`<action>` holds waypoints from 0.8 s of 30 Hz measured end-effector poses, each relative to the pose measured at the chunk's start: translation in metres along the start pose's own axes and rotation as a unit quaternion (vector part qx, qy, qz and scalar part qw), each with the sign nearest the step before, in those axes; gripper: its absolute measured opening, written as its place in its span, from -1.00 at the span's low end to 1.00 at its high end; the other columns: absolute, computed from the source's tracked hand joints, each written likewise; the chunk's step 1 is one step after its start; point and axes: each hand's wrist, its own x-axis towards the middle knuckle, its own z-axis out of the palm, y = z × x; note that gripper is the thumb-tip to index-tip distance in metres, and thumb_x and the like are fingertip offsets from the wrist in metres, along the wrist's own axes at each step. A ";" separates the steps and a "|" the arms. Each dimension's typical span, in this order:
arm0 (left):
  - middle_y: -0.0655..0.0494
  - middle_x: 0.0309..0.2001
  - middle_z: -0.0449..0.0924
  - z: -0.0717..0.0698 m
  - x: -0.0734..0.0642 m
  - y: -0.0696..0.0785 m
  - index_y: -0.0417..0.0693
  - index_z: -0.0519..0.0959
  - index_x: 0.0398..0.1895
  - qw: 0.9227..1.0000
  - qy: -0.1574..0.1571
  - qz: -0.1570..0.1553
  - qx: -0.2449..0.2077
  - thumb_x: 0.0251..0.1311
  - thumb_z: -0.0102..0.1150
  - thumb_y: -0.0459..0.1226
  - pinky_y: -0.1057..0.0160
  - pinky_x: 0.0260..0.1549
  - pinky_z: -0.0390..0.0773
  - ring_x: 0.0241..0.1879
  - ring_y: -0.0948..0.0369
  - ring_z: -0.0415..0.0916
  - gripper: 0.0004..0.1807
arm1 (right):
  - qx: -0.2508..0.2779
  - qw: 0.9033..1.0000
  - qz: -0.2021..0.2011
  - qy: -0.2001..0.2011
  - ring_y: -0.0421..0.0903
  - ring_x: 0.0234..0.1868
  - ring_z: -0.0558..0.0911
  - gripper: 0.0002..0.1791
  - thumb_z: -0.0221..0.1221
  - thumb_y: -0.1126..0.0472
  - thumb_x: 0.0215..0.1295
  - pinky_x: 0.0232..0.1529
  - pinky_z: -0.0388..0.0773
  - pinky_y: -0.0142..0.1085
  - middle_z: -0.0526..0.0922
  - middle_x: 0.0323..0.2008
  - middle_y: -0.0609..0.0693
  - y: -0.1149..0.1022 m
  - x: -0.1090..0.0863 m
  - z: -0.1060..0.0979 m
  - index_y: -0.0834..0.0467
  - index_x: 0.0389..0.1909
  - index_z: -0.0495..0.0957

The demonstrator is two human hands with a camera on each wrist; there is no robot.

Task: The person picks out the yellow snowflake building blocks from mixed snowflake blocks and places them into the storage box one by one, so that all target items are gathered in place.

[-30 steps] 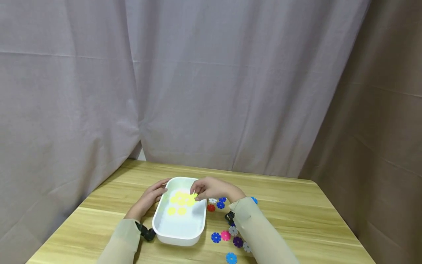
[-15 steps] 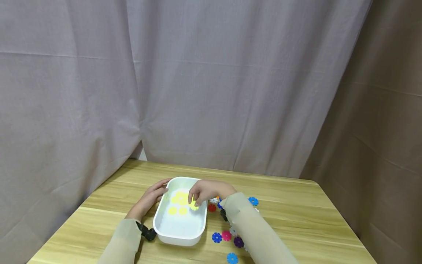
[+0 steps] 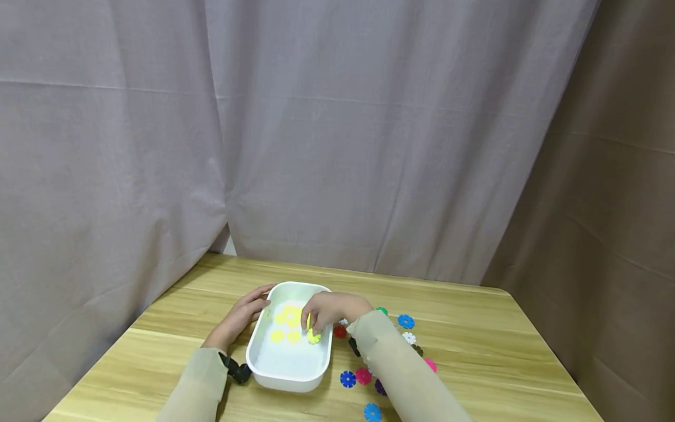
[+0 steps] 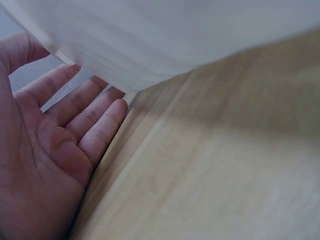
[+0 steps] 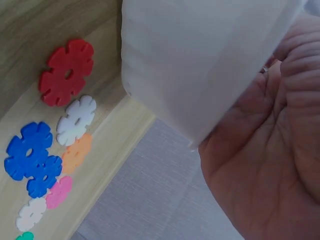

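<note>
A white rectangular tray (image 3: 287,366) lies on the table, with several yellow plastic snowflake discs (image 3: 290,317) in its far half. My left hand (image 3: 237,316) rests against the tray's left side near the far corner; in the left wrist view, its fingers stretch along the outer wall. My right hand (image 3: 327,309) reaches over the right rim, fingers bent down, and pinches a yellow snowflake disc (image 3: 313,337) close over the tray floor. That disc lines up with two other yellow discs (image 3: 277,336). The right wrist view shows the palm by the tray wall, fingertips hidden behind it.
Right of the tray lie several loose snowflake discs: red (image 5: 67,73), white (image 5: 76,120), dark blue (image 3: 348,379), pink (image 3: 363,376), purple (image 3: 381,387) and light blue (image 3: 372,412). The right sleeve (image 3: 406,366) covers some. A grey curtain (image 3: 337,146) hangs behind the table.
My right hand has lowered and come slightly nearer inside the tray, bringing a yellow disc from beside the cluster down to the row of two. The left hand stays against the tray.
</note>
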 end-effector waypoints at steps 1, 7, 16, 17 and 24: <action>-0.20 0.29 0.46 0.000 0.000 0.000 0.05 0.34 0.49 1.000 0.000 0.000 0.000 0.47 -0.01 -0.24 0.21 0.09 0.58 0.21 -0.02 0.50 -0.47 | -0.003 1.000 0.000 0.002 -0.30 -0.43 0.58 -0.81 0.40 0.32 0.19 -0.45 0.57 -0.44 0.68 -0.44 -0.25 0.000 0.000 0.001 -0.08 -0.31 0.72; -0.20 0.30 0.46 0.001 -0.001 0.001 0.04 0.35 0.48 1.000 0.001 0.001 -0.005 0.46 0.00 -0.24 0.19 0.09 0.59 0.22 -0.03 0.50 -0.47 | -0.005 1.000 -0.008 0.018 -0.29 -0.45 0.54 -0.81 0.39 0.32 0.20 -0.46 0.55 -0.45 0.66 -0.45 -0.26 0.003 0.002 0.002 -0.07 -0.38 0.69; -0.21 0.30 0.45 0.001 -0.001 0.001 0.03 0.35 0.48 1.000 -0.001 0.003 -0.004 0.46 0.00 -0.24 0.21 0.09 0.59 0.22 -0.03 0.50 -0.47 | 0.021 0.999 -0.025 0.025 -0.31 -0.36 0.60 -0.85 0.40 0.34 0.19 -0.31 0.61 -0.45 0.66 -0.42 -0.25 0.005 0.000 0.001 0.01 -0.36 0.69; -0.21 0.30 0.45 0.001 -0.001 0.000 0.03 0.35 0.48 1.000 -0.001 0.003 -0.004 0.46 0.00 -0.24 0.21 0.09 0.59 0.22 -0.03 0.50 -0.47 | 0.024 0.999 -0.028 0.026 -0.31 -0.35 0.60 -0.85 0.40 0.35 0.19 -0.30 0.61 -0.45 0.66 -0.42 -0.25 0.005 0.000 0.001 0.03 -0.35 0.69; -0.27 0.32 0.42 0.000 0.000 -0.001 -0.04 0.30 0.50 1.000 -0.011 0.013 -0.006 0.47 -0.02 -0.25 0.25 0.07 0.59 0.23 -0.05 0.48 -0.45 | 0.040 0.998 -0.041 0.030 -0.31 -0.32 0.62 -0.87 0.38 0.37 0.21 -0.27 0.62 -0.46 0.69 -0.37 -0.21 0.005 -0.001 0.000 0.08 -0.30 0.69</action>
